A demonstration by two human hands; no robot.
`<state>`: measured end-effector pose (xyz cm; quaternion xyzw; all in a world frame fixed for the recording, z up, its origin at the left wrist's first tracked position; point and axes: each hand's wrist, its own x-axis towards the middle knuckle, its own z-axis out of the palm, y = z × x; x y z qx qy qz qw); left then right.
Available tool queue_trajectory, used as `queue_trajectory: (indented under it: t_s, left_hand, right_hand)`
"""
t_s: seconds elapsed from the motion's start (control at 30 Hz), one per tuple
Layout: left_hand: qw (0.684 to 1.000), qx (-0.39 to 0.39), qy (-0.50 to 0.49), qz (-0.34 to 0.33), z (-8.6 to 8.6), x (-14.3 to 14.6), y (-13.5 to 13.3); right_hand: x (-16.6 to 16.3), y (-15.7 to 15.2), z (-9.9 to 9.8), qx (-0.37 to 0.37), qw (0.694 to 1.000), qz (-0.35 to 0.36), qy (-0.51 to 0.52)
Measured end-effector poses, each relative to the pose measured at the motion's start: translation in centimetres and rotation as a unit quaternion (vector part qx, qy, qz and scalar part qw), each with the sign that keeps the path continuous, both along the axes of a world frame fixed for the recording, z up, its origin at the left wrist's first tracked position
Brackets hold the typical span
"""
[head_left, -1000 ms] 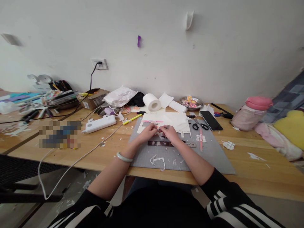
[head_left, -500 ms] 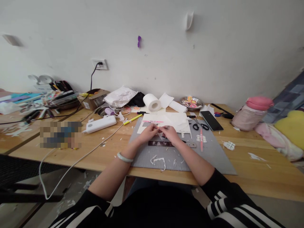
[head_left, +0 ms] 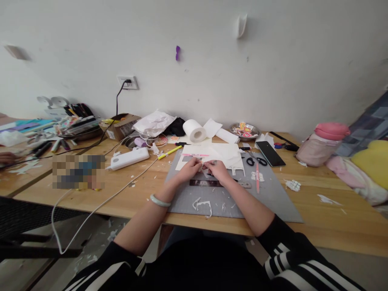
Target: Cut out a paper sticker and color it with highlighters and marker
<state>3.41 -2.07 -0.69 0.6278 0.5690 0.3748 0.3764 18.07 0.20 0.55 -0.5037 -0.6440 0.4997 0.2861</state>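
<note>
My left hand [head_left: 190, 169] and my right hand [head_left: 217, 170] meet above the grey cutting mat [head_left: 182, 202], fingertips pinched close together. Whatever lies between the fingers is too small to make out. Under them lies a white sheet [head_left: 222, 150], with a pink pen [head_left: 195, 155] across its left part. A metal ruler [head_left: 201, 183] runs beneath my right wrist, partly hidden. Something thin and dark shows under my right hand; its kind is unclear. Right of that hand are a white cut-out frame [head_left: 239, 169], black scissors [head_left: 256, 161] and another pink pen [head_left: 257, 180].
Paper scraps [head_left: 203, 207] litter the mat's front. A phone [head_left: 270, 153] and a pink-lidded bottle [head_left: 318, 145] stand to the right. Behind are a paper roll [head_left: 194, 131] and a metal dish [head_left: 245, 131]. A white power strip [head_left: 129, 158] with a trailing cable lies left; another person's hand [head_left: 7, 157] shows far left.
My fingers have shifted slightly while staying pinched together; the view has barely moved. Another person's hand has come into view at the far left edge.
</note>
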Motion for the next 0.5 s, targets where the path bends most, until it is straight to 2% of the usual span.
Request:
queue_trajectory:
  t_s: [0.5]
  left_hand:
    - [1.0,-0.018,-0.007,-0.01,-0.33,-0.33,0.4]
  right_hand:
    - [0.19,0.38,-0.43,0.0,1.0,0.017,-0.015]
